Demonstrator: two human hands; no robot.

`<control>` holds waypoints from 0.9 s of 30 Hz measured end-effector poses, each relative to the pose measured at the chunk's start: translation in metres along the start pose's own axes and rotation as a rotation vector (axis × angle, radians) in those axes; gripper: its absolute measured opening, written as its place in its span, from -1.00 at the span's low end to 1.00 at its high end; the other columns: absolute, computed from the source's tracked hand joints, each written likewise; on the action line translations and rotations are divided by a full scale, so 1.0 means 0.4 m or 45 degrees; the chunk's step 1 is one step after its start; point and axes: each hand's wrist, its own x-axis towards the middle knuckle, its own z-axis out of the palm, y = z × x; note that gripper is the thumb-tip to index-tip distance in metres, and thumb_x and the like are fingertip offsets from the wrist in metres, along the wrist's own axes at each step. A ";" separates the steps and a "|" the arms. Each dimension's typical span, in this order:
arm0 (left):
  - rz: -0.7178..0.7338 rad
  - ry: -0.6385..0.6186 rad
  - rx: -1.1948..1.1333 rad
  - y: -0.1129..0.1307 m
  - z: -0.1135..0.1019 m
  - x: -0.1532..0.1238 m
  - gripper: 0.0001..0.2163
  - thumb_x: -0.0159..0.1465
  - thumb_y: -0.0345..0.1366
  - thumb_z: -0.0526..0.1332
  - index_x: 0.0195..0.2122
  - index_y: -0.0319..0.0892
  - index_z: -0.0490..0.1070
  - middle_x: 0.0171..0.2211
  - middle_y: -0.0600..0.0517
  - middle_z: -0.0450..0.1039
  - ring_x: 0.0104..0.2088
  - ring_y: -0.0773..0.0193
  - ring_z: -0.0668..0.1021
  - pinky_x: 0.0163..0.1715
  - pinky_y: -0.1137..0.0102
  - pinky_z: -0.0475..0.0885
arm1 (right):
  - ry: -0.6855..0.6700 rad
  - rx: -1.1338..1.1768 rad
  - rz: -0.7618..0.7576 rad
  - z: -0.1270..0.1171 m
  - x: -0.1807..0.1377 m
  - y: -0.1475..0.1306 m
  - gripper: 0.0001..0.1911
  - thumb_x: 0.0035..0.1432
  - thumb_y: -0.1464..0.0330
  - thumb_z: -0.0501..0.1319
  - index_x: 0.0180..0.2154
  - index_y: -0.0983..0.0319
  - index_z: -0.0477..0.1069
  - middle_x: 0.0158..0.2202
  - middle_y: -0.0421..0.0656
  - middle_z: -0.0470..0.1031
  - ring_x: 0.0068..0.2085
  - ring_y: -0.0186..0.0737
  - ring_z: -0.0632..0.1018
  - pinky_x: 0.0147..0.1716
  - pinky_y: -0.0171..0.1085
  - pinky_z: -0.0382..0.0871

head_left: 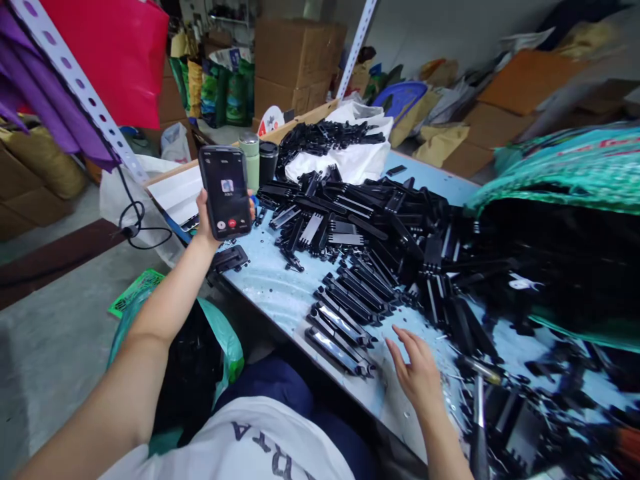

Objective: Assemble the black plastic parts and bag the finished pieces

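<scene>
My left hand (204, 217) is wrapped around a black smartphone (226, 193), held upright above the table's left end. Its lit screen shows a small picture and a red round button, like a phone call. My right hand (416, 368) hovers by the front of the blue table (265, 283), fingers apart and holding nothing. Just left of those fingers lies a neat row of long, shiny black plastic pieces (345, 320). Behind the row is a loose heap of black plastic parts (350, 207), some with comb-like ends. To the right of my right hand lies a hammer (479, 413).
A green woven sack (565, 173) of black parts lies open on the right. At the back are a pale green bottle (250, 160), a dark cup (269, 161) and a white bag (325, 163) heaped with small black parts. A bag-lined bin (220, 333) stands below left.
</scene>
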 end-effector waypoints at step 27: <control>-0.375 -0.275 -0.587 -0.062 0.080 -0.139 -0.09 -0.14 0.40 0.03 -0.03 -0.35 0.35 -0.26 -0.22 0.46 -0.20 -0.03 0.51 -0.16 0.15 0.37 | -0.012 0.040 -0.078 0.003 -0.014 -0.039 -0.66 0.25 0.19 0.03 -0.06 0.25 0.35 -0.18 -0.01 0.41 -0.16 -0.09 0.45 -0.15 -0.12 0.34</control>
